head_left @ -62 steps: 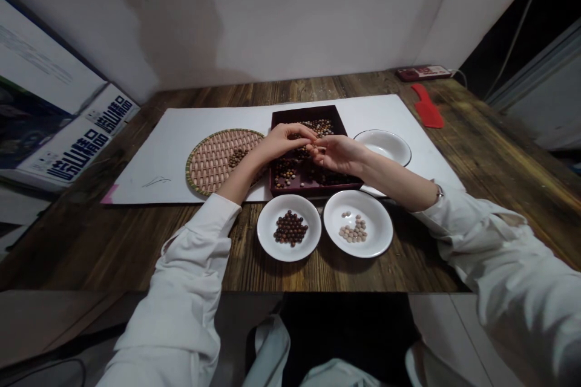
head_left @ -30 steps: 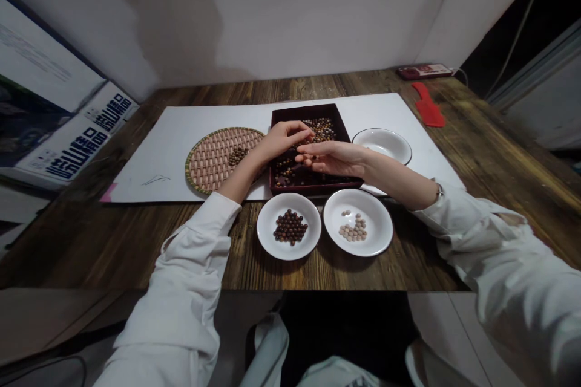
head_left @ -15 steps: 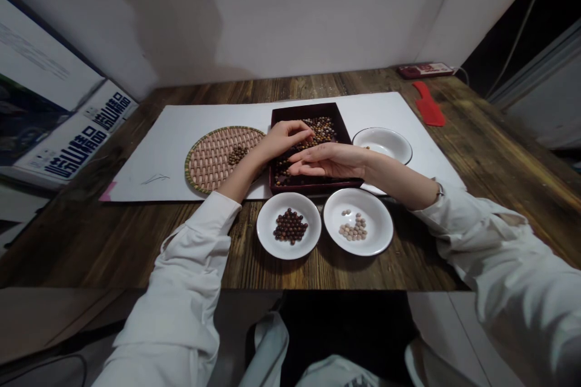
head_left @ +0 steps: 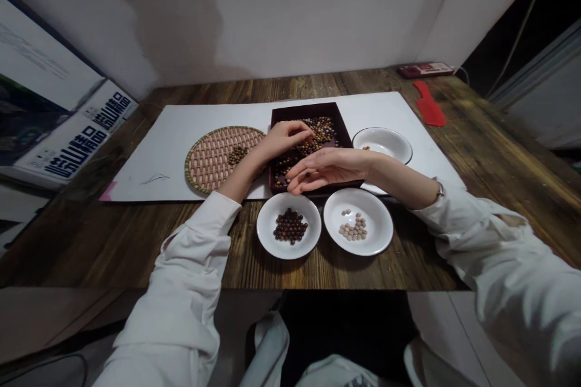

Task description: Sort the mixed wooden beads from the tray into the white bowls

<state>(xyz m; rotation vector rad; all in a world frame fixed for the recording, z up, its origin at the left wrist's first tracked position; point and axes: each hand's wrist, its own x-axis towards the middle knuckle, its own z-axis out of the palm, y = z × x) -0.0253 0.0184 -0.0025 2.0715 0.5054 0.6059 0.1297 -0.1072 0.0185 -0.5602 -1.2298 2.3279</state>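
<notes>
A dark red box holds many small beads in mixed browns, yellows and greys. Over the box's left side is my left hand, fingers bent down; its fingertips lie among or just above the beads, and whether they pinch one is too small to tell. My right hand is over the front of the box, palm partly turned up, fingers apart and pointing left. Dark brown beads lie in the left white dish, pale beads in the right one.
A round woven tray with brown beads is left of the box. Behind my right wrist sits another white dish with a few yellowish beads. A red comb-shaped item and a phone-like device lie at the back right; printed boxes stand left.
My right hand has shifted slightly toward the box's front edge, its fingertips lower, uncovering more beads behind it. My left hand has hardly moved.
</notes>
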